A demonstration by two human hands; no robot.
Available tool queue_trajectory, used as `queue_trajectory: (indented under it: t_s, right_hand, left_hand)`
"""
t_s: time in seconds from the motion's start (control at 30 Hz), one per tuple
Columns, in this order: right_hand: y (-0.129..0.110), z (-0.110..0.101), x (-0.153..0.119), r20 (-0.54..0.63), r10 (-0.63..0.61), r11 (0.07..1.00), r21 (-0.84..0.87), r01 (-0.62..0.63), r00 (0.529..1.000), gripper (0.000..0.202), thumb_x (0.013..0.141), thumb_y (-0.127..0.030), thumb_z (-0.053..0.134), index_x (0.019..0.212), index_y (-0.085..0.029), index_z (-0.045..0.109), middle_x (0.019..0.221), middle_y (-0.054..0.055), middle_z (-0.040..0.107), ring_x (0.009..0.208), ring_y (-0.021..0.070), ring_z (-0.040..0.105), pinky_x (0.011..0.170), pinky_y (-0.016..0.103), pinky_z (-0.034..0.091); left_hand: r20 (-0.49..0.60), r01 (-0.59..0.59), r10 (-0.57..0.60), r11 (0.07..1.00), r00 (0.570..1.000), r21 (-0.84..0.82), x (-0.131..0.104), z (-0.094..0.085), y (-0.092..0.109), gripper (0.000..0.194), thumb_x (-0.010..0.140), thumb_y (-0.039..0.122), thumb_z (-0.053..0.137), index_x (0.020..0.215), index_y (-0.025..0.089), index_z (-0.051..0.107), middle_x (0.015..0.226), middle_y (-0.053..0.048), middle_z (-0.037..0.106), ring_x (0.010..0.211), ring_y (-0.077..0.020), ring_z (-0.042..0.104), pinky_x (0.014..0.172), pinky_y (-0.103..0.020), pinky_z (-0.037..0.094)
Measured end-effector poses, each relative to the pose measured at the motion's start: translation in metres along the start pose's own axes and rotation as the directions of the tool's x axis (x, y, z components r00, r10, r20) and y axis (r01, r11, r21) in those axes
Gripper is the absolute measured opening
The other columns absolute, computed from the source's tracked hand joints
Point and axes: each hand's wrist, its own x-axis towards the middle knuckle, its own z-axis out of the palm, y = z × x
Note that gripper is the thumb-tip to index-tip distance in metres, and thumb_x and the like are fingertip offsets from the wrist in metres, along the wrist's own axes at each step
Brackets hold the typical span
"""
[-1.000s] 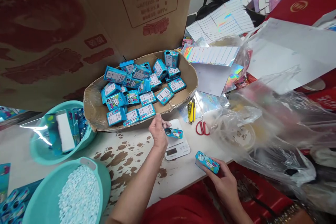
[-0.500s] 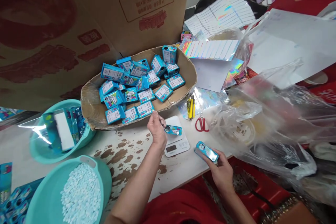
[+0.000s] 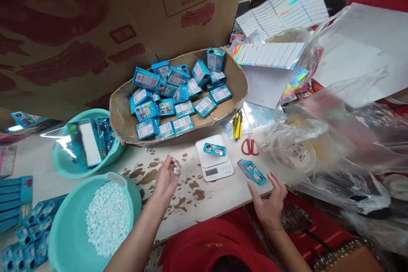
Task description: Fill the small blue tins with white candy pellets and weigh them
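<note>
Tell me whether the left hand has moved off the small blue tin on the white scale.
Yes. The left hand has let go and drawn back left of the white scale, where the small blue tin now rests.

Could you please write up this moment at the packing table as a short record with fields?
left hand: pinches small white tablets above the table
right hand: open, just below a blue tin, not gripping it
scale: a second blue tin lies on its platform
near basin: heaped with white tablets
cardboard tray: filled with blue boxes
beside scale: red scissors
</note>
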Motion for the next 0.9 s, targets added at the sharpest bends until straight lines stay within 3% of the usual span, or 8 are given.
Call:
queue_trajectory:
  t_s: [0.1, 0.23, 0.43, 0.57, 0.63, 0.73, 0.83, 0.9]
  right_hand:
    - [-0.016, -0.013, -0.006, -0.026, -0.189, 0.975, -0.124, 0.184, 0.982, 0.043, 0.077, -0.036, 0.067, 0.113, -0.019, 0.05, 0.115, 0.016, 0.051, 0.116, 0.0353, 0.046, 0.095, 0.058, 0.037]
    - [-0.041, -0.01, -0.003, 0.038, -0.33, 0.944, -0.015, 0.33, 0.943, 0.035, 0.08, -0.024, 0.064, 0.113, -0.024, 0.052, 0.108, 0.011, 0.054, 0.107, 0.0294, 0.052, 0.089, 0.051, 0.045]
    - [-0.064, 0.032, 0.032, 0.213, -0.245, 0.937, 0.302, 0.174, 0.946, 0.036, 0.085, -0.025, 0.057, 0.12, -0.022, 0.05, 0.112, 0.011, 0.053, 0.102, 0.0228, 0.055, 0.08, 0.04, 0.054]
    - [-0.06, 0.056, 0.056, 0.352, -0.201, 0.928, 0.366, 0.063, 0.914, 0.044, 0.081, -0.031, 0.061, 0.122, -0.021, 0.048, 0.115, 0.011, 0.052, 0.106, 0.0231, 0.053, 0.079, 0.038, 0.055]
    - [-0.057, 0.063, 0.064, 0.414, -0.21, 0.925, 0.377, 0.044, 0.886, 0.045, 0.08, -0.032, 0.063, 0.121, -0.02, 0.049, 0.115, 0.011, 0.053, 0.106, 0.0232, 0.053, 0.079, 0.038, 0.055]
    - [-0.059, 0.066, 0.071, 0.445, -0.223, 0.919, 0.392, 0.036, 0.867, 0.042, 0.08, -0.033, 0.063, 0.119, -0.021, 0.051, 0.113, 0.01, 0.054, 0.105, 0.0229, 0.054, 0.078, 0.037, 0.055]
    - [-0.068, 0.065, 0.074, 0.407, -0.24, 0.918, 0.392, 0.069, 0.881, 0.031, 0.082, -0.031, 0.061, 0.111, -0.022, 0.057, 0.106, 0.008, 0.055, 0.099, 0.0211, 0.056, 0.075, 0.034, 0.053]
    - [-0.073, 0.064, 0.076, 0.362, -0.257, 0.916, 0.386, 0.106, 0.896, 0.019, 0.083, -0.03, 0.06, 0.101, -0.023, 0.063, 0.098, 0.006, 0.055, 0.093, 0.0198, 0.056, 0.076, 0.034, 0.052]
  left_hand:
    - [-0.096, 0.134, -0.128, 0.989, 0.987, 0.058, -0.005, -0.027, -0.016, 0.011, 0.076, 0.014, 0.063, 0.069, 0.013, 0.055, 0.058, 0.001, 0.053, 0.048, -0.006, 0.051, 0.044, -0.015, 0.04]
    - [0.03, 0.16, -0.171, 0.96, 0.985, 0.23, -0.015, -0.031, -0.028, 0.019, 0.063, 0.019, 0.075, 0.069, 0.012, 0.059, 0.06, 0.0, 0.055, 0.049, -0.0063, 0.051, 0.043, -0.014, 0.037]
    - [0.153, -0.019, -0.044, 0.922, 0.987, 0.388, -0.008, 0.006, -0.02, 0.038, 0.052, 0.043, 0.079, 0.068, 0.013, 0.061, 0.063, -0.001, 0.058, 0.051, -0.0076, 0.051, 0.047, -0.017, 0.037]
    - [0.199, -0.211, 0.126, 0.842, 0.972, 0.496, 0.004, 0.026, -0.017, 0.028, 0.056, 0.039, 0.074, 0.066, 0.016, 0.061, 0.062, 0.0, 0.057, 0.052, -0.0094, 0.049, 0.048, -0.019, 0.035]
    - [0.28, -0.361, 0.238, 0.736, 0.93, 0.573, 0.006, 0.035, -0.015, 0.017, 0.061, 0.031, 0.069, 0.068, 0.017, 0.062, 0.065, 0.0, 0.058, 0.056, -0.0109, 0.048, 0.052, -0.021, 0.036]
    - [0.486, -0.594, 0.342, 0.458, 0.804, 0.662, 0.004, 0.051, -0.011, 0.008, 0.071, 0.018, 0.057, 0.074, 0.021, 0.063, 0.073, -0.001, 0.059, 0.065, -0.0138, 0.05, 0.061, -0.024, 0.038]
    - [0.687, -0.741, 0.294, 0.139, 0.664, 0.656, 0.002, 0.068, -0.009, 0.023, 0.077, 0.008, 0.045, 0.079, 0.022, 0.063, 0.08, -0.002, 0.058, 0.075, -0.0163, 0.052, 0.067, -0.027, 0.038]
    - [0.767, -0.788, 0.229, -0.003, 0.599, 0.616, 0.002, 0.076, -0.009, 0.027, 0.076, 0.004, 0.041, 0.081, 0.022, 0.061, 0.082, -0.003, 0.058, 0.079, -0.0177, 0.051, 0.07, -0.028, 0.038]
